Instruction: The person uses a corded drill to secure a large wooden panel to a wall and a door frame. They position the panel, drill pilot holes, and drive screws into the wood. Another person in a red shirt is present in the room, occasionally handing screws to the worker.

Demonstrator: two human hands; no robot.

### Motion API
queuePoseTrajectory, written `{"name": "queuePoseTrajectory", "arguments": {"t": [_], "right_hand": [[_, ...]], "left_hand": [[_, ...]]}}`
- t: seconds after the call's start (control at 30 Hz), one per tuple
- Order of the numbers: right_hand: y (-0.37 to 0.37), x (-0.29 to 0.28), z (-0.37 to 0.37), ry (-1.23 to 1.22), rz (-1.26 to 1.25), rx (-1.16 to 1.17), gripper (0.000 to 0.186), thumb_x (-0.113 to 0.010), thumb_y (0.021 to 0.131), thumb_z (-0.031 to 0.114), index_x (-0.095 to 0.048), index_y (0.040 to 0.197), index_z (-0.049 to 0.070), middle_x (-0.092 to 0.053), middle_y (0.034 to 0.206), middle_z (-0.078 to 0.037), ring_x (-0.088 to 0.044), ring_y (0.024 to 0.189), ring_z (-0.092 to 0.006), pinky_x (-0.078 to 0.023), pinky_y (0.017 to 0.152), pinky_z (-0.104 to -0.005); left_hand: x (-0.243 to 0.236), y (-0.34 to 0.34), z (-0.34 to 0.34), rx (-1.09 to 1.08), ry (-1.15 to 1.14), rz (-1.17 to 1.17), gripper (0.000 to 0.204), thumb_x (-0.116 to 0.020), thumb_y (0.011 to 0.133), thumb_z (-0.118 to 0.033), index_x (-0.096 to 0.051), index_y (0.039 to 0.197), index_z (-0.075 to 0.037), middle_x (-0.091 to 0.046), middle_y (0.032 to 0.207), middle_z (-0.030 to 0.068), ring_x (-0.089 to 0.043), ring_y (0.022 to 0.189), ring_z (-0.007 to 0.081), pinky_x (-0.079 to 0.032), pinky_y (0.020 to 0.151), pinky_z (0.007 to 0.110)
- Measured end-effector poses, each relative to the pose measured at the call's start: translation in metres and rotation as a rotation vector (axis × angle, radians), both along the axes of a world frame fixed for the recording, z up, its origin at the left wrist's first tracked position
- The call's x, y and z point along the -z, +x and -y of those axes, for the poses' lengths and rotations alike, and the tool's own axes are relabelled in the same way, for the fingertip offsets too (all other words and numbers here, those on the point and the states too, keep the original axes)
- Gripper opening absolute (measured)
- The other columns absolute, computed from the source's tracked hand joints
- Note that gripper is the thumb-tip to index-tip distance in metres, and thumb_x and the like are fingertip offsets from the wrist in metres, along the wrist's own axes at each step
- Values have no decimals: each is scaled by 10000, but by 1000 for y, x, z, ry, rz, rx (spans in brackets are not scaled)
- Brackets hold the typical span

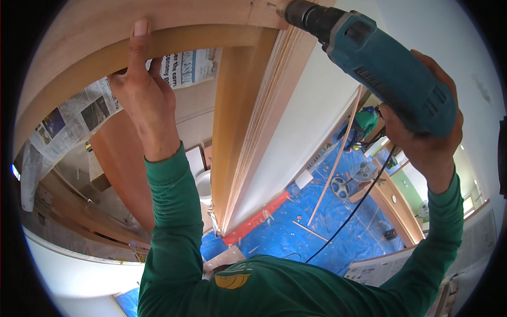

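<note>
In my right hand is a teal power drill, its black chuck pointing up and left. The drill's tip meets the right end of a pale wooden board across the top of a doorway. My left hand grips that board from below, one digit flat on its face and the other fingers partly hidden behind the edge. Below the board, a yellowish-brown door jamb runs down beside grooved pale trim. A black cord hangs below the drill.
Newspaper sheets hang behind the doorway. A reddish-brown door panel stands inside, left of the jamb. Blue sheeting covers the floor, with a long wooden strip and a grey wheel. Another person in green bends down farther off.
</note>
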State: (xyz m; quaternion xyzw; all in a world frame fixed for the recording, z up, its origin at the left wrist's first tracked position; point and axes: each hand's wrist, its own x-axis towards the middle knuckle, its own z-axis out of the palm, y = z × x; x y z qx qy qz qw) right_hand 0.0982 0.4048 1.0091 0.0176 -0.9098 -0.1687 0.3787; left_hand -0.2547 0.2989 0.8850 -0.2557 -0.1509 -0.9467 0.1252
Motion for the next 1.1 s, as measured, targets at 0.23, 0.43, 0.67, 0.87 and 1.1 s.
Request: {"name": "queuePoseTrajectory", "arguments": {"t": [0.23, 0.43, 0.67, 0.87, 1.1], "right_hand": [[-1, 0, -4, 31, 10, -17, 767, -835, 803, 13, -488, 1487, 0, -672, 1327, -211, -731, 1126, -328, -626, 961, -429], [-8, -1, -3, 25, 16, 3, 770, -841, 799, 10, -492, 1485, -3, -690, 1297, -198, -736, 1098, -286, -624, 947, -393], [-22, 3, -1, -209, -97, -41, 709, -884, 772, 99, -570, 1403, 30, -762, 1125, -132, -757, 966, -191, -601, 878, -320], [-22, -2, 3, -80, -64, -22, 730, -885, 758, 76, -561, 1410, 27, -767, 1117, -133, -771, 961, -221, -612, 879, -335], [-23, 11, 1, -154, -141, -3, 722, -872, 754, 50, -565, 1406, 5, -767, 1129, -133, -760, 974, -181, -600, 901, -318]], "left_hand": [[-1, 3, -1, -3, -8, -1, 587, -876, 856, -191, -564, 1335, -61, -653, 1231, 96, -639, 1171, 210, -496, 976, 441], [0, 3, -3, 6, 19, -3, 554, -872, 854, -169, -576, 1307, -51, -650, 1224, 91, -660, 1129, 200, -553, 898, 388], [-1, -1, 0, -4, -6, -2, 518, -830, 899, -166, -575, 1323, -13, -624, 1272, 121, -629, 1167, 232, -567, 936, 427], [-2, 3, -1, 19, 27, -14, 524, -836, 881, -116, -562, 1317, -16, -628, 1265, 122, -664, 1134, 221, -581, 907, 380], [2, -2, -2, -19, 11, -62, 463, -809, 911, -152, -588, 1302, -39, -663, 1212, 99, -650, 1150, 205, -591, 909, 424]]}}
